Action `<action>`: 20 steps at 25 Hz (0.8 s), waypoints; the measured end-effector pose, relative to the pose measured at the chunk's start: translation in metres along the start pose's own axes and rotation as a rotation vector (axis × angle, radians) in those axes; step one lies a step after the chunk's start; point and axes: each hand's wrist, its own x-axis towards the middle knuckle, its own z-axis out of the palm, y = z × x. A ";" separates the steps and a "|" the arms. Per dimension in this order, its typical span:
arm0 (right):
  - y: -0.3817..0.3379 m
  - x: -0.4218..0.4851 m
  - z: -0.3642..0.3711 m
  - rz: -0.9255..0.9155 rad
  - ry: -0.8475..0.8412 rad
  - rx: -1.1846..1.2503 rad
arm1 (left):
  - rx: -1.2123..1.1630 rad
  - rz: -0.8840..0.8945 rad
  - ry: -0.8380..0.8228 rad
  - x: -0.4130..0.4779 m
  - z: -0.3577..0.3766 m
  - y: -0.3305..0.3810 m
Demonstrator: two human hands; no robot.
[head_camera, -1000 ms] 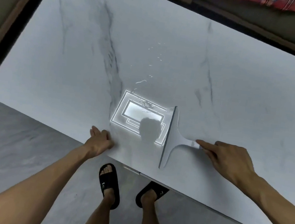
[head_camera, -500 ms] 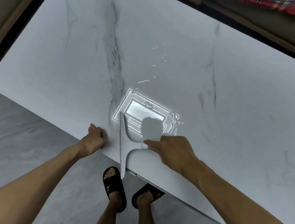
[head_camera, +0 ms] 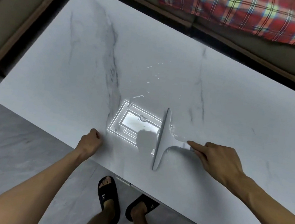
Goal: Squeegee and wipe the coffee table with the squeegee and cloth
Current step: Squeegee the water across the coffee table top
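A white marble-look coffee table (head_camera: pixel 237 97) fills the view. My right hand (head_camera: pixel 217 157) grips the handle of a pale grey squeegee (head_camera: pixel 163 140), whose long blade lies on the tabletop near the front edge, running front to back. Water droplets and small puddles (head_camera: pixel 142 118) sit left of and behind the blade, over a bright ceiling-light reflection (head_camera: pixel 134 123). My left hand (head_camera: pixel 90 142) is closed in a loose fist on the table's front edge, holding nothing I can see. No cloth is in view.
A beige sofa (head_camera: pixel 17 2) wraps the far and left sides of the table, with a red plaid blanket (head_camera: pixel 247 14) on it at the top right. My sandalled feet (head_camera: pixel 108 196) stand on grey floor just below the front edge.
The squeegee, which half a second ago was at the left by my left hand, has moved back to the right of the light reflection. The view has shifted to show more sofa.
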 end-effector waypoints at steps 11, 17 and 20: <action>-0.159 0.119 0.040 -0.387 -0.189 0.040 | -0.048 0.020 0.020 0.047 -0.059 -0.005; -0.041 0.083 0.007 -0.015 -0.111 0.091 | -0.019 0.071 -0.076 0.076 -0.074 0.037; -0.007 0.061 -0.013 0.124 -0.065 0.012 | -0.001 0.090 -0.090 0.082 -0.077 0.059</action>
